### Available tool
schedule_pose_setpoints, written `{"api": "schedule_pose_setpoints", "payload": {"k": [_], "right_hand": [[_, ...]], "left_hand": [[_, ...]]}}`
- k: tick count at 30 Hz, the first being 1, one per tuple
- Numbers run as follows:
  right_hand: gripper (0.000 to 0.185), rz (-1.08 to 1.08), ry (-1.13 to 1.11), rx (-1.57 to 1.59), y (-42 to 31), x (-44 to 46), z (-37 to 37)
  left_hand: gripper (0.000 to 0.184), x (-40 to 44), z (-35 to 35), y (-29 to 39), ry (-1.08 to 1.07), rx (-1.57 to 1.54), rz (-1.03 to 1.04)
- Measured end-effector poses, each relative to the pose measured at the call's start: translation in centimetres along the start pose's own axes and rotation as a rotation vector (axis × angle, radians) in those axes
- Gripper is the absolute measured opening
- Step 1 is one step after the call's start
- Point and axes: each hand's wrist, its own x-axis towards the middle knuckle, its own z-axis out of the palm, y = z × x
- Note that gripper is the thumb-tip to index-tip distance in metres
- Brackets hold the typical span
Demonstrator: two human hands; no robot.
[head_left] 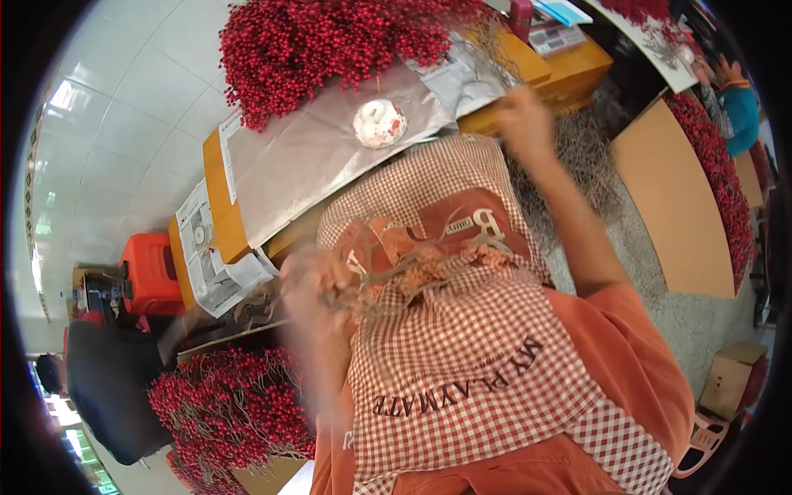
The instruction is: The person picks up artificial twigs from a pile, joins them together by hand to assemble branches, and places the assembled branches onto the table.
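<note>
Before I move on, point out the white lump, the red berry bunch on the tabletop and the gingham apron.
White lump (379,126): head view, its middle.
Red berry bunch (334,49): head view, central berries.
Gingham apron (462,334): head view, checked cloth.

Through my camera I see a wooden table with silver-grey sheet and newspapers upon it. The sheet carries red berries and one white lump; newspaper at the right carries thin twigs.
</note>
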Motion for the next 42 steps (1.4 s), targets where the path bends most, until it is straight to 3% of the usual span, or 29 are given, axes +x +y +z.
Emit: {"api": "schedule_pose_setpoints", "payload": {"k": [1,3,4,6,8,12,14,16,20,21,23,24,26,27,30,32,34,36,38,40,42], "right_hand": [[0.010,-0.025,0.032,0.084,1.7,1.3,-2.6],[0.008,0.192,-0.129,0.481,1.9,1.6,-5.7],[0.008,0.189,-0.147,0.494,1.2,1.2,-5.7],[0.007,0.430,-0.209,0.970,-0.1,0.3,-5.2],[0.011,0.418,-0.255,0.994,-0.7,-0.3,-4.3],[0.021,0.411,-0.375,1.216,-5.6,-0.3,-4.5],[0.024,0.172,-0.484,0.996,-10.1,-0.1,-5.1],[0.028,0.044,-0.671,0.991,-13.6,0.0,-5.2],[0.036,-0.378,-0.554,1.015,-19.8,-0.9,-1.6],[0.036,-0.374,-0.545,1.012,-20.9,-0.8,-1.2],[0.028,-0.717,-0.663,0.641,-22.3,-0.3,-1.0],[0.028,-0.719,-0.653,0.635,-22.0,0.2,-0.6],[0.020,-0.684,-0.405,0.505,-21.3,1.9,0.4],[0.017,-0.451,-0.358,0.621,-20.6,3.2,-0.2],[0.019,-0.099,-0.272,0.559,-17.2,5.8,0.7],[0.018,-0.084,-0.035,0.547,-14.8,6.9,0.6],[0.014,0.013,0.196,0.566,-10.9,10.7,-2.9],[0.008,0.194,0.249,1.125,-6.3,14.0,-7.9],[0.010,0.171,0.291,1.143,-6.5,13.4,-9.1],[0.010,0.217,0.241,1.179,-8.2,11.1,-8.6],[0.010,0.289,0.163,1.235,-9.4,8.6,-7.0]], "left_hand": [[0.013,0.4,-0.2,0.6,-0.015,0.014,0.005],[0.018,0.1,-1.7,0.3,0.032,0.067,0.005],[0.020,1.0,-2.6,-0.7,0.068,0.093,0.029],[0.012,1.6,-2.9,-2.3,0.100,-0.047,-0.021],[0.010,2.2,-2.2,-3.3,0.149,-0.099,-0.037],[0.013,2.8,-0.7,-2.4,0.204,0.097,-0.134],[0.020,3.5,-0.3,-2.9,0.192,0.231,-0.126],[0.028,3.8,1.4,-2.2,0.136,0.192,-0.141],[0.040,4.7,1.8,-2.5,-0.021,0.281,-0.273],[0.041,4.8,2.1,-2.5,-0.090,0.379,-0.300],[0.046,5.0,2.3,-2.7,-0.175,0.488,-0.331],[0.046,5.0,2.6,-2.5,-0.186,0.488,-0.327],[0.042,4.6,3.6,-1.5,-0.138,0.437,-0.279],[0.049,4.4,3.5,-1.0,-0.091,0.511,-0.240],[0.053,3.9,4.6,-0.3,0.007,0.427,-0.098],[0.052,3.7,2.7,-1.1,0.034,0.481,-0.075],[0.049,3.0,-0.7,-1.4,-0.125,0.964,0.032],[0.039,2.5,-4.9,-1.7,0.183,0.660,-0.257],[0.030,2.2,-4.7,-0.7,0.333,0.165,-0.134],[0.026,2.9,-4.6,-0.1,0.261,0.031,0.002],[0.026,3.2,-4.1,0.1,0.210,0.016,-0.027]]}}
